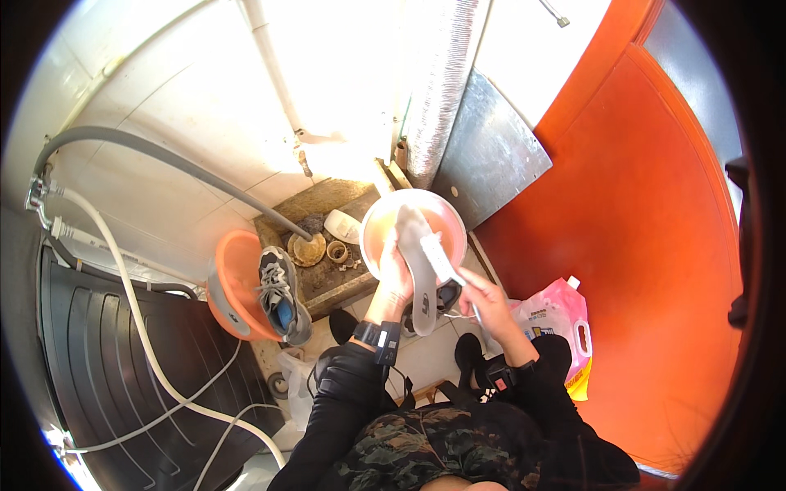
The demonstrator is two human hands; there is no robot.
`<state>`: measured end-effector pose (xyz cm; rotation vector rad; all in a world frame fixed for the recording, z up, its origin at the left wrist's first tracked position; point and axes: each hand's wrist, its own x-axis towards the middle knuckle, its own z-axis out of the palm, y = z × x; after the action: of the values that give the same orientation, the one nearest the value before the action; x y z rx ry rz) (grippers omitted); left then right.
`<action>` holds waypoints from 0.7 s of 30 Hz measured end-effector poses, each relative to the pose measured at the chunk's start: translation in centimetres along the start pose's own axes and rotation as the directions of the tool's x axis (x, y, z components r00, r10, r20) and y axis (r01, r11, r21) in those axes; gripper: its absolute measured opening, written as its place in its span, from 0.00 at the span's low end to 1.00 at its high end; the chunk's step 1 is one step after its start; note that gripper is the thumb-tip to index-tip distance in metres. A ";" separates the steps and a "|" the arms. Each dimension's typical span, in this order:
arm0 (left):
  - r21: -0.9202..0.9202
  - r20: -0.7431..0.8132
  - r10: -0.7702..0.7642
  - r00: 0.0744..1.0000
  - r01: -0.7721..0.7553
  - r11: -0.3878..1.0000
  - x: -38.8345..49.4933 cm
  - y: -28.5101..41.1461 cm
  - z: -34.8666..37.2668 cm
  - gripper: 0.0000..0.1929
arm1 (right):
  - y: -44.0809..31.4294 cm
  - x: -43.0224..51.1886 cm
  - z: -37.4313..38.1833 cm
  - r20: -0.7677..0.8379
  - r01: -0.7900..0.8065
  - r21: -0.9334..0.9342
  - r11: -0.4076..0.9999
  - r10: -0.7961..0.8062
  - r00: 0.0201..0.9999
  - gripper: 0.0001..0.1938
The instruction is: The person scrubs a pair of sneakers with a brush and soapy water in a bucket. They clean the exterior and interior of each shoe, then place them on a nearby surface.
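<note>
My left hand grips a grey shoe insole by its edge, tilted over a pinkish plastic basin. In my right hand is the handle of a white scrubbing brush, whose head lies against the insole's side. Water or suds in the basin cannot be made out in the glare. Below the insole, partly hidden by it and my hands, is a dark shoe. A grey laced sneaker rests against the rim of an orange basin on the left.
A stone floor trough holds a drain hose and a white plastic piece. At right, a pink detergent pouch stands by the orange door. A metal sheet leans behind. White hoses cross a black ribbed panel.
</note>
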<state>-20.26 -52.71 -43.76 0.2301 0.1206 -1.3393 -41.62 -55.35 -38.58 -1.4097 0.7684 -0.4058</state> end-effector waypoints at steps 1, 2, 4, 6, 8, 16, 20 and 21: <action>-0.002 0.052 -0.025 0.998 0.025 1.000 -0.3 0.1 0.2 0.33 | -0.4 0.2 1.2 0.003 0.113 -0.230 0.967 -0.115 0.993 0.24; -0.034 0.063 -0.044 0.997 0.047 0.998 -0.6 0.1 0.3 0.32 | -0.7 0.6 2.3 -0.056 0.111 -0.474 0.874 -0.155 0.986 0.22; -0.020 0.098 -0.027 0.995 0.029 0.999 -1.0 -0.2 0.6 0.31 | -1.4 2.4 4.0 -0.098 0.176 -0.646 0.743 -0.309 0.946 0.23; 0.029 0.119 0.071 0.990 -0.075 0.997 -1.1 -0.3 0.8 0.29 | -2.4 4.8 4.9 -0.170 0.044 -0.789 0.613 -0.286 0.943 0.25; 0.004 0.016 0.075 0.997 -0.075 0.997 -1.0 -0.1 0.8 0.31 | -3.2 5.9 5.5 -0.120 0.164 -0.799 0.579 -0.421 0.899 0.25; -0.043 0.128 0.082 0.988 -0.077 0.996 -1.0 1.2 -0.3 0.32 | -3.8 0.7 7.1 -0.010 0.229 -0.789 0.570 -0.384 0.923 0.27; -0.011 0.011 0.105 0.994 -0.105 0.994 -1.1 -0.3 0.7 0.32 | -4.7 5.5 6.6 -0.125 0.137 -0.814 0.565 -0.400 0.908 0.25; 0.014 0.017 0.149 0.989 -0.150 0.989 -1.1 -0.1 1.1 0.30 | -4.8 6.0 6.6 -0.156 0.144 -0.807 0.573 -0.442 0.883 0.25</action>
<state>-20.67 -51.93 -42.49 0.2367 0.0780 -1.1929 -31.99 -55.31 -35.49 -2.3753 1.0640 -0.6401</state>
